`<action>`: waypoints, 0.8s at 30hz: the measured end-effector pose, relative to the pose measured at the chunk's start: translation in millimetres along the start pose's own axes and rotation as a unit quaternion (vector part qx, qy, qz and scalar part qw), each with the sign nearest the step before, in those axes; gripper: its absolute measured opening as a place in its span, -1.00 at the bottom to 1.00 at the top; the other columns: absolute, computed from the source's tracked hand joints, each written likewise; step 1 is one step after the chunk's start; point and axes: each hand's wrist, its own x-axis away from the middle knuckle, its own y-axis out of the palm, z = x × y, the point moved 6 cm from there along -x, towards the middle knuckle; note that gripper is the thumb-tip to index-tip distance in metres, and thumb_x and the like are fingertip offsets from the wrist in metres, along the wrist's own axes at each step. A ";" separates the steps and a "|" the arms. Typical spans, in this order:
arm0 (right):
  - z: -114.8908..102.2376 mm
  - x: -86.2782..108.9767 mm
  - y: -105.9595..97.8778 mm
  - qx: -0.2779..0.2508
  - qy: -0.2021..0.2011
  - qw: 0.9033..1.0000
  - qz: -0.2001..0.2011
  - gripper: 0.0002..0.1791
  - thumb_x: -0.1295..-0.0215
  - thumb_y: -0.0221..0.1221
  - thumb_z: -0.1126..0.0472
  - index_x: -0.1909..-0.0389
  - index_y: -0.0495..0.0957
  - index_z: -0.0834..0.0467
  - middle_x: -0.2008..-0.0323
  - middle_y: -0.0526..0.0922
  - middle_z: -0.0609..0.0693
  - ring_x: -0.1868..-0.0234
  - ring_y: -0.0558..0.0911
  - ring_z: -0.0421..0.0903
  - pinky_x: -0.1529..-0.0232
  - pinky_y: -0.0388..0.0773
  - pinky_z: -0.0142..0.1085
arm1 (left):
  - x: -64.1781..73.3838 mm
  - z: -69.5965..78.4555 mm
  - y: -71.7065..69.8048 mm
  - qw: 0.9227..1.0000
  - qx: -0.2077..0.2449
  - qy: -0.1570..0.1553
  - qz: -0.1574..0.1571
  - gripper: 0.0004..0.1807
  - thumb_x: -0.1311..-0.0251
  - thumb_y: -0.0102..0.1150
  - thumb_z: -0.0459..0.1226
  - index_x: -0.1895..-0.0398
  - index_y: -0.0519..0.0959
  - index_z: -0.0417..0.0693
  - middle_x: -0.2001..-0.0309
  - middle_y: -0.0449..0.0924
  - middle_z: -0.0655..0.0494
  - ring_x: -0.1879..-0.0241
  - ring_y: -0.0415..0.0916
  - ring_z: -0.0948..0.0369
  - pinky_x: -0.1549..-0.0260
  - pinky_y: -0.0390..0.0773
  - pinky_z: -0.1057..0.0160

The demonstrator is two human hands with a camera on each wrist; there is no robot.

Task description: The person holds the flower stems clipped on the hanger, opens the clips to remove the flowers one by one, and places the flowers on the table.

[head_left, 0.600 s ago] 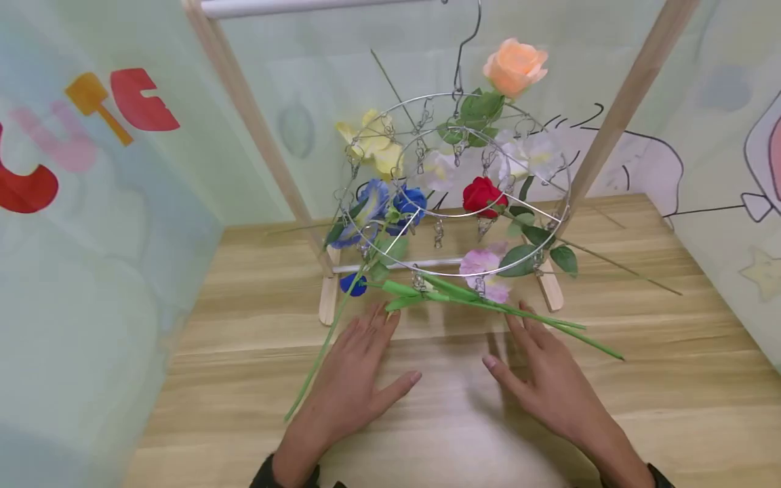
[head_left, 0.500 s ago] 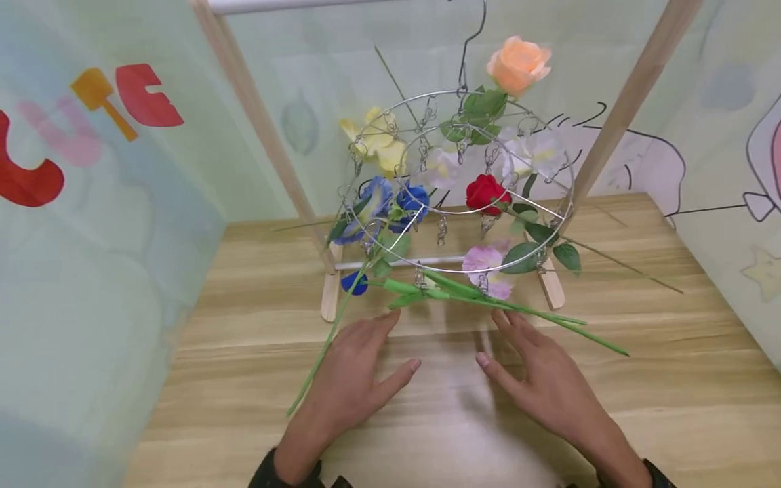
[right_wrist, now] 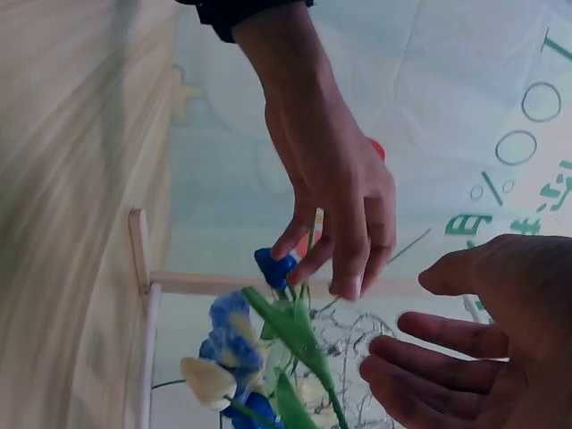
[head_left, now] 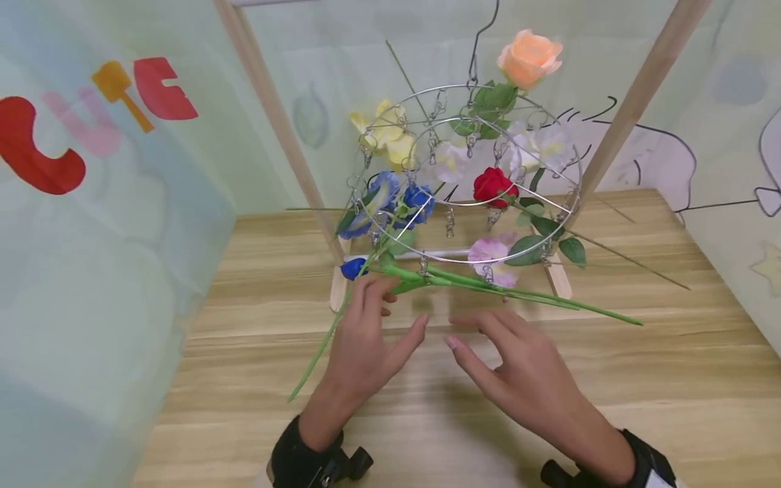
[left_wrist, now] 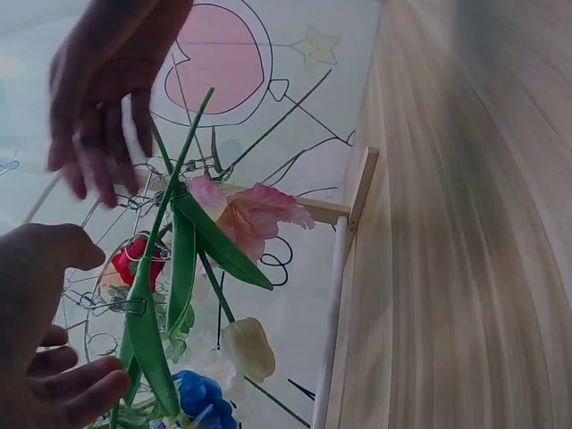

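L hand (head_left: 366, 342) is holding nothing visibly, fingers loosely bent, thumb well apart; tips are hovering by the green stems (head_left: 451, 276), can't tell if touching. R hand (head_left: 531, 369) is gripping nothing, thumb & fingers parted, fingers partly blurred. Both are pointing to the far side above the table (head_left: 256, 285), thumbs angling inward. Stems are crossing the near edge of 1 wire hanger (head_left: 457, 261), which is hanging betw. 2 wooden posts (head_left: 641, 88). Around it are showing 1 red rose (head_left: 495, 187) approx. mid, 1 peach rose (head_left: 529, 57) far R, 1 yellow flower (head_left: 390, 139) far L, 1 pink flower (head_left: 491, 261) near R, 1 blue bud (head_left: 353, 269) near L.
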 end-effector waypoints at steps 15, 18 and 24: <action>-9.6 -44.0 20.2 0.040 -0.015 0.998 0.052 -0.38 -0.37 0.43 0.10 -0.35 0.56 0.31 -0.24 0.66 0.23 -0.29 0.65 0.17 -0.27 0.63 0.07 | -19.8 -9.7 4.7 0.999 -0.017 -0.002 -0.031 -0.19 -0.22 0.54 -0.14 -0.44 0.39 -0.28 -0.49 0.37 -0.18 0.23 0.66 0.18 0.29 0.69 0.34; -9.4 -49.1 24.0 0.048 -0.001 0.998 0.043 -0.37 -0.40 0.41 0.09 -0.36 0.54 0.33 -0.26 0.66 0.25 -0.28 0.67 0.18 -0.27 0.63 0.08 | -23.3 -11.8 6.1 0.999 -0.024 0.004 -0.043 -0.18 -0.24 0.52 -0.16 -0.48 0.38 -0.27 -0.50 0.39 -0.13 0.27 0.65 0.21 0.28 0.69 0.33; -5.4 -56.0 33.9 0.048 0.020 0.998 0.033 -0.32 -0.39 0.42 0.12 -0.43 0.49 0.31 -0.22 0.70 0.27 -0.23 0.70 0.19 -0.17 0.69 0.07 | -27.1 -16.5 8.9 0.997 -0.036 0.006 -0.063 -0.23 -0.26 0.50 -0.17 -0.49 0.42 -0.21 -0.47 0.46 -0.09 0.30 0.64 0.24 0.28 0.68 0.33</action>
